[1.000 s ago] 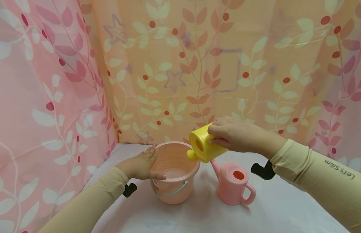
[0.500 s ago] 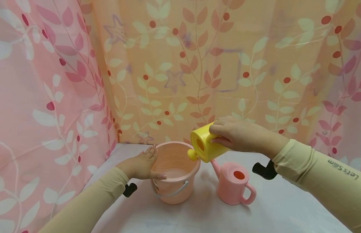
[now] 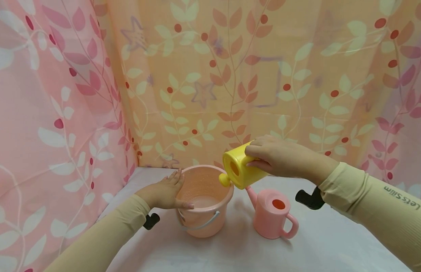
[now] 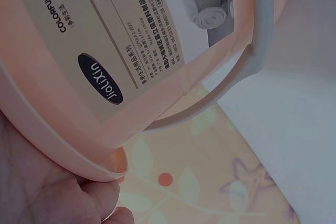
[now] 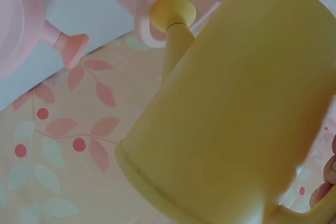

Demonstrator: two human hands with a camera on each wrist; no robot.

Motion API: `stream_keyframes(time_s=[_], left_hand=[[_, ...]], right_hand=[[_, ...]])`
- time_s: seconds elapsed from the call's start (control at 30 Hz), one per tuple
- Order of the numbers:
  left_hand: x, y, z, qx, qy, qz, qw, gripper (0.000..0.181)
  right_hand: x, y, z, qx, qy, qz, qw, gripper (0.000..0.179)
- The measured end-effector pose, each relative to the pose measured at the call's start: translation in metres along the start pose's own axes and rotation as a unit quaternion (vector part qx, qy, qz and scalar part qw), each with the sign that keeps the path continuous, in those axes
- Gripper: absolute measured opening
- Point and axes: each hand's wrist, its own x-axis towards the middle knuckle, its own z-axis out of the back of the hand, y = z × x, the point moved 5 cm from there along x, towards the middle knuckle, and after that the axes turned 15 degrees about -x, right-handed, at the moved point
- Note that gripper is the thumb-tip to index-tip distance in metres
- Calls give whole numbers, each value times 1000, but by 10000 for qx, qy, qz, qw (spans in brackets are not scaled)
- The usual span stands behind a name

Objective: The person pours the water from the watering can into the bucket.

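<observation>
My right hand [image 3: 276,155] grips the handle of a yellow watering can [image 3: 252,174], which is tipped to the left. Its round spout head hangs over the right rim of a peach bucket [image 3: 205,223]; the right wrist view shows the yellow watering can [image 5: 231,98] with its spout reaching the bucket's edge. My left hand [image 3: 162,192] rests on the bucket's left rim, fingers toward the back and thumb along the front. In the left wrist view the palm lies against the rim of the bucket [image 4: 58,124], beside its label. Whether liquid flows cannot be made out.
A pink watering can [image 3: 269,221] stands upright right of the bucket, its spout pointing left beneath the yellow one. The bucket's grey handle [image 3: 203,225] hangs down in front. A patterned curtain [image 3: 196,75] closes off the back of the pale table [image 3: 210,257].
The yellow watering can and my right hand have shifted slightly to the right, with the tilt much the same. The left hand and bucket have stayed put.
</observation>
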Motion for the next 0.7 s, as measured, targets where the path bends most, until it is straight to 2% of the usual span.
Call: stream_keyframes(time_s=[0.47, 0.7], left_hand=[[0, 1, 0, -89, -62, -40, 9999, 111], [1, 2, -1, -77, -72, -26, 9999, 112]], right_hand=[[-3, -2, -1, 83, -70, 45, 9999, 23], [-7, -3, 1, 49, -66, -71, 9999, 23]])
